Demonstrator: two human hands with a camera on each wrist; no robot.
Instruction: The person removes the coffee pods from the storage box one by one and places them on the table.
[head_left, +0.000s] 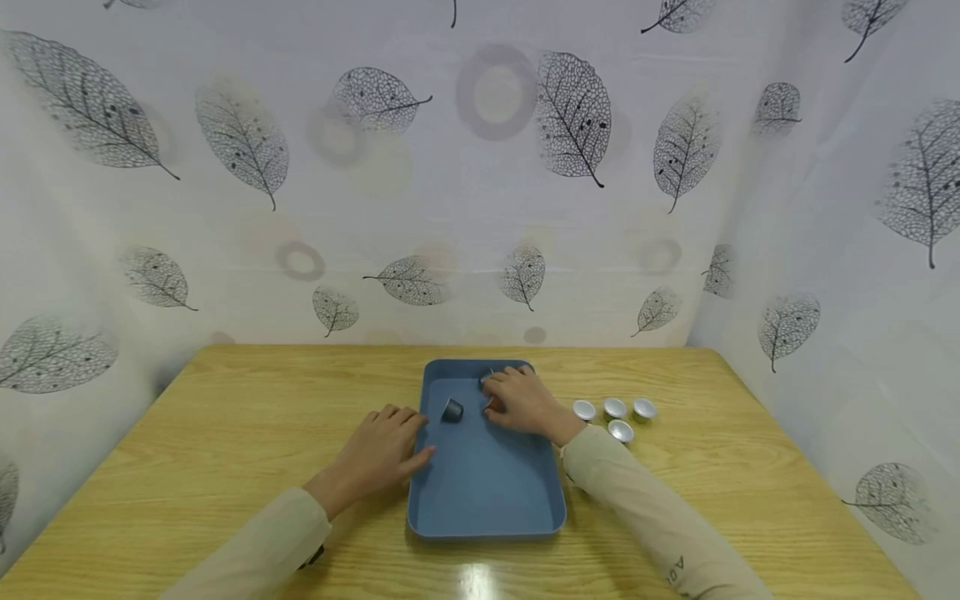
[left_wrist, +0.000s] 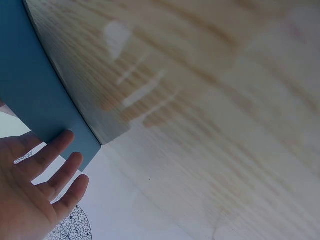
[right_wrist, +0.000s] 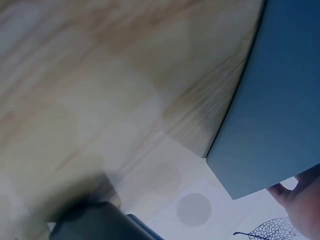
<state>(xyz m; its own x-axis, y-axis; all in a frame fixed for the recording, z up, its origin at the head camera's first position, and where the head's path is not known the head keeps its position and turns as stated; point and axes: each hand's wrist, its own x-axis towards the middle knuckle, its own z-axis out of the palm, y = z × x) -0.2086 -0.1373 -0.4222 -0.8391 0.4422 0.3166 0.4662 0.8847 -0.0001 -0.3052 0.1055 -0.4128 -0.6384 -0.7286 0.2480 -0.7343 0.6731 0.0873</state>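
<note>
A blue-grey rectangular tray lies on the wooden table. My right hand reaches over the tray's right side and pinches an orange-brown coffee capsule inside it, near the far end. Partly hidden by those fingers is a dark capsule. Toward the left wall, another dark coffee capsule lies tipped on its side. My left hand rests at the left rim, fingers extended and thumb over the edge. In the left wrist view, its spread fingers are against the tray's outer wall.
Right of the tray, several coffee capsules stand on the table with silver lids up, close to my right forearm. A leaf-patterned curtain encloses the back and sides. A blurred dark object crosses the right wrist view's lower left.
</note>
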